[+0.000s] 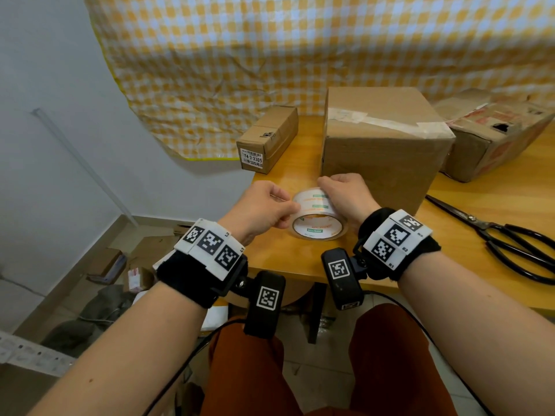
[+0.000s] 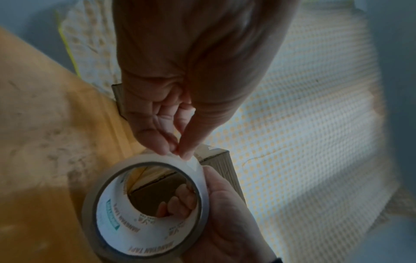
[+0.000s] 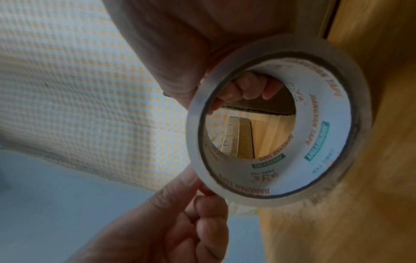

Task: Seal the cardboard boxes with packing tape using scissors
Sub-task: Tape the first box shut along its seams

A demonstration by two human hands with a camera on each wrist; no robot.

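**Over the near table edge, both hands on the tape roll**

Near the front left corner of the table, the tape roll is held just above the wood, its open core facing the person. The right hand grips it from the far side, fingers curled over the rim and showing through the core in both wrist views. The left hand pinches thumb and forefinger together on the loose tape end at the roll's left rim; the wrist view shows the fingertips clamped on a small lifted tab, the other fingers curled in.

Just behind the roll stands the big box, its front face close to the right knuckles; strips of old tape cross its top. Left of it lies the small box, its labelled end at the table's left edge, with a strip of bare wood between the two boxes. Right of the big box, touching or nearly so, sits a torn box.

Scissors lie flat at the right, blades shut, tips pointing toward the big box's lower right corner, handles toward the near edge. Bare wood runs between them and the right wrist. A checked cloth hangs behind the table.
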